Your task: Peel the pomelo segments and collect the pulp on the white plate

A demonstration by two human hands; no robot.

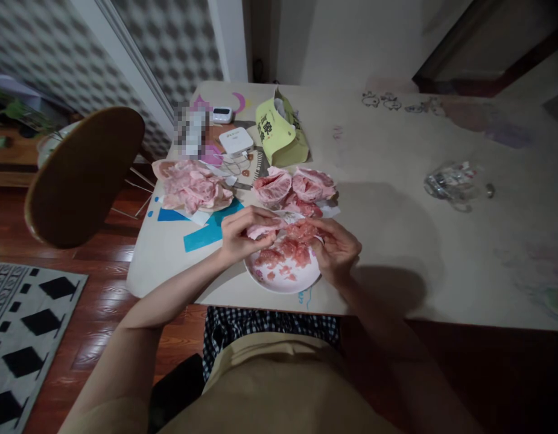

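Note:
My left hand [242,234] is closed on the pale, membrane-covered side of a pomelo segment [301,231]. The fingers of my right hand [335,248] pinch its pink, bared flesh at the other end. Both hands are above the far part of a white plate [283,287], which carries loose pieces of pink pomelo flesh [290,250]. Just beyond the hands lie larger peeled pomelo chunks [313,184], with white paper partly under them. A heap of pale pink pomelo peel [195,185] sits to the left. My fingers cover part of the segment.
Behind the fruit stand a yellow-green paper bag [281,132], a white box-shaped device [236,141] with a cable, and a small white gadget [222,114]. A clear glass-like object [455,181] rests on the table's right side. A wooden chair [84,178] is at the left.

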